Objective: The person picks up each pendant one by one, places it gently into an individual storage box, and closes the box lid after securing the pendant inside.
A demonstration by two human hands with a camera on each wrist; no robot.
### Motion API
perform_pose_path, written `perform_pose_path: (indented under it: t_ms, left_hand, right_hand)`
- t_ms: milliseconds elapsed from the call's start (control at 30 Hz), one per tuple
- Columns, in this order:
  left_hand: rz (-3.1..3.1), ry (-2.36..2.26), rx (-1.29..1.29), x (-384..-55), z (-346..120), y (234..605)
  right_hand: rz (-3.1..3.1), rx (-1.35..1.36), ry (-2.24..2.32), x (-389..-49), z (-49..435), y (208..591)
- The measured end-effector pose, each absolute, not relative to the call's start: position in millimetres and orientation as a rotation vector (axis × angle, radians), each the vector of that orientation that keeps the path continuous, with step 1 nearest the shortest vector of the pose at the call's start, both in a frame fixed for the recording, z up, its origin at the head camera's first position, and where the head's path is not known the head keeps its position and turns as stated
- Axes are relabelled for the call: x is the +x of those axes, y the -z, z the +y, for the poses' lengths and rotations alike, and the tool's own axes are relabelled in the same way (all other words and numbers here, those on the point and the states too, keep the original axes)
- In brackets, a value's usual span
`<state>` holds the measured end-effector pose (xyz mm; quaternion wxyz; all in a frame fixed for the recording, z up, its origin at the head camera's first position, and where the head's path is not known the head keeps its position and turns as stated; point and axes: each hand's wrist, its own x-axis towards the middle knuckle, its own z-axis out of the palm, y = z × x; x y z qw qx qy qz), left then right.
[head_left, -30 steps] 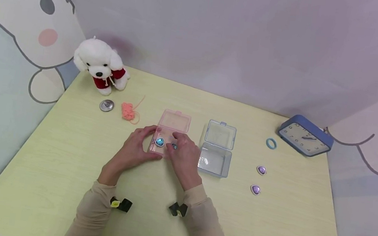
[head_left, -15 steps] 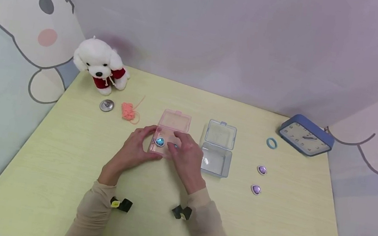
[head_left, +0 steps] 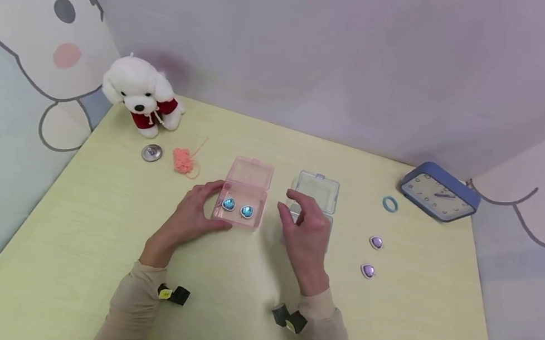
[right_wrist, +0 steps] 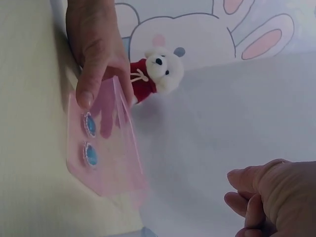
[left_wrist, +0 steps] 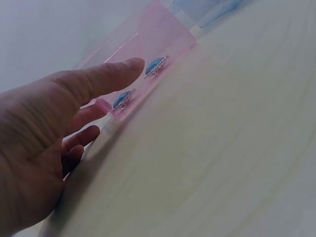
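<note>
My left hand [head_left: 192, 211] holds the left side of a clear pink plastic box [head_left: 247, 225], thumb at the front and fingers at the back. Its hinged lid [head_left: 250, 173] lies folded back. Inside lie two blue heart-shaped gems, the left one [head_left: 229, 204] and the right one [head_left: 247, 212], both edged with small white beads. In the left wrist view the thumb [left_wrist: 118, 74] runs along the box wall. My right hand [head_left: 307, 230] hovers over a clear blue box [head_left: 317, 191] with its lid back, partly hiding it. Its thumb and forefinger stand apart, holding nothing.
Two purple gems, one farther back [head_left: 376, 242] and one nearer [head_left: 368, 270], lie at the right. A blue ring [head_left: 390, 204] and a blue clock [head_left: 440, 193] are beyond them. Back left are a plush dog [head_left: 141, 93], a metal disc [head_left: 151, 152] and coral yarn [head_left: 183, 161].
My right hand has let go of the second blue gem in the pink box and moved right, over the blue box. The left hand has stayed on the pink box.
</note>
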<state>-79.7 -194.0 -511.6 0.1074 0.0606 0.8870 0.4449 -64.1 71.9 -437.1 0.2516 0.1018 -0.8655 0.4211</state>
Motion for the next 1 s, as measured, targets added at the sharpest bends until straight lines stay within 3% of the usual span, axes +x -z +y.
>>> perform_pose_path:
  t_ms: [600, 1000]
  left_hand:
    - [2.562, -1.291, 0.149, -74.0, -195.1, 506.1]
    - [2.663, -1.496, 0.28, -54.6, -172.8, 465.6]
  right_hand:
    - [-2.36, 0.134, -1.039, -34.8, 139.1, 446.1]
    - [-2.351, 0.039, -0.991, -19.6, 167.1, 455.3]
